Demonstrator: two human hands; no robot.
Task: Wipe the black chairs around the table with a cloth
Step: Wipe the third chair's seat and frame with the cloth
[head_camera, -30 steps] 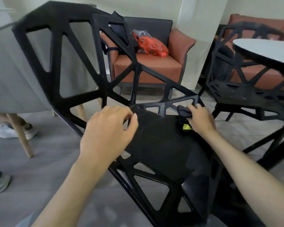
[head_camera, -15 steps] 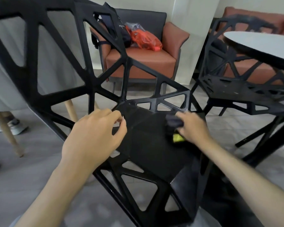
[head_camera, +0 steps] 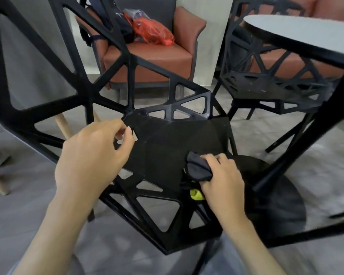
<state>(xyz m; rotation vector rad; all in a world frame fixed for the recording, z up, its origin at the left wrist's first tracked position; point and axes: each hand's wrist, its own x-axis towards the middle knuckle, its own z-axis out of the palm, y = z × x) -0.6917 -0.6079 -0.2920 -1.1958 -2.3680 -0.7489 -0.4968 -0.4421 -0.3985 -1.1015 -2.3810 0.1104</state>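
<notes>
— Now that the right hand [head_camera: 222,181] sits near the front right of the seat, where was it a second ago?

— Up at the back right corner, by the small triangular cut-outs. It has drawn the cloth [head_camera: 199,168] toward the person across the solid panel of the black chair [head_camera: 167,151]. I judge that one stroke of the seat is nearly done, with the left part of the panel likely next.

— And the cloth against the fingers [head_camera: 219,158]?

— Bunched under them. They curl over its dark folds and press it on the seat; a yellow bit shows below the palm.

— The left hand [head_camera: 91,155]?

— It has stayed at the seat's left edge. Its fingers curl loosely, thumb near the forefinger; whether they grip a strut I cannot tell.

— Other chairs?

— A second black chair [head_camera: 270,84] stands beyond, partly tucked under the bench [head_camera: 306,30], not yet touched by the cloth in this view.
</notes>
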